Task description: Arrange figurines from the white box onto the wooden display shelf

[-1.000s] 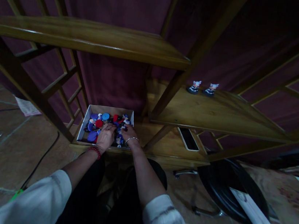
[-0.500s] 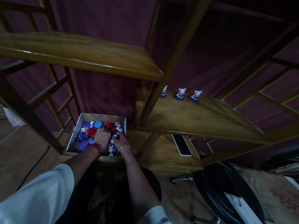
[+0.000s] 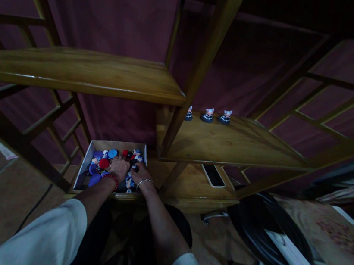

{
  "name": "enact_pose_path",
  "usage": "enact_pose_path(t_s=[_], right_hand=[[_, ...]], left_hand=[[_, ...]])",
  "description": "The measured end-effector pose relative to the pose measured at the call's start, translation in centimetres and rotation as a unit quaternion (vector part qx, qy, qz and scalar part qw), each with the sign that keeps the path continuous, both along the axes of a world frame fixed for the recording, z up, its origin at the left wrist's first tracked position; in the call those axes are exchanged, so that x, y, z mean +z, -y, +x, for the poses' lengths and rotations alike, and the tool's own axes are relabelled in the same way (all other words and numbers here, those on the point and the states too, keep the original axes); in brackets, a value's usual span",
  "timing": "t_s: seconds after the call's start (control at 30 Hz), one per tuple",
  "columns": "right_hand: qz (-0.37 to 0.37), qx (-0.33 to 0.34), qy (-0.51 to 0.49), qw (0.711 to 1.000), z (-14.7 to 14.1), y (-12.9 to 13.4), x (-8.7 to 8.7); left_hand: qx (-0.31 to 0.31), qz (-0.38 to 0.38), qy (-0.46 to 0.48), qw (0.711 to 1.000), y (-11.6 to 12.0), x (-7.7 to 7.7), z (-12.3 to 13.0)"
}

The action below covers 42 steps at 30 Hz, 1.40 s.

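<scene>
A shallow white box [image 3: 82,168] on the low shelf holds several small figurines and round pieces in purple, blue and red. My left hand [image 3: 119,167], with a red bead bracelet, reaches down among them; its fingertips are hidden. Beside it, my right hand [image 3: 140,173], wearing a silver bracelet, has its fingers bent round something dark at the box's right side, too small to make out. A blue disc [image 3: 113,153] and a red round piece [image 3: 104,164] lie near my left hand.
Small figurines [image 3: 208,115] stand on the middle wooden shelf [image 3: 237,142]. A phone [image 3: 213,175] lies on the shelf below. At the right is a black stool [image 3: 268,231] with a white item on it. An upper shelf [image 3: 81,67] overhangs the box.
The view has shifted slightly, so the shelves and box sit lower and a little further left. Both hands stay in the box, with little visible movement.
</scene>
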State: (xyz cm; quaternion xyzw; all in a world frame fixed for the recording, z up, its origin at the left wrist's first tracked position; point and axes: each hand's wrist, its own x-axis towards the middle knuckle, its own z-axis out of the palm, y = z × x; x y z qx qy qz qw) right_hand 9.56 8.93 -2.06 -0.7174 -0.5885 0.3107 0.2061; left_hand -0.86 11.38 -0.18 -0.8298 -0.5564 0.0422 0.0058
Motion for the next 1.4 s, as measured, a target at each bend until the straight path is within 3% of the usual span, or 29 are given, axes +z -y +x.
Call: enact_pose_path(t_s=[0.3,0.7,1.0,1.4], right_hand=[[0.007,-0.002,-0.014,1.0,0.0,0.5,1.0],[0.008,-0.014,-0.025,1.0,0.2,0.5,0.6],[0.023,-0.025,-0.059,0.998,0.2,0.5,0.3],[0.035,-0.021,-0.078,0.996,0.3,0.5,0.7]], left_hand=[[0.009,-0.018,-0.038,0.999,0.0,0.3,0.4],[-0.001,0.002,0.041,0.999,0.5,-0.8,-0.4],[0.012,0.034,0.05,0.998,1.5,0.2,-1.4],[0.114,0.004,0.165,0.98,2.2,-1.2,-2.1]])
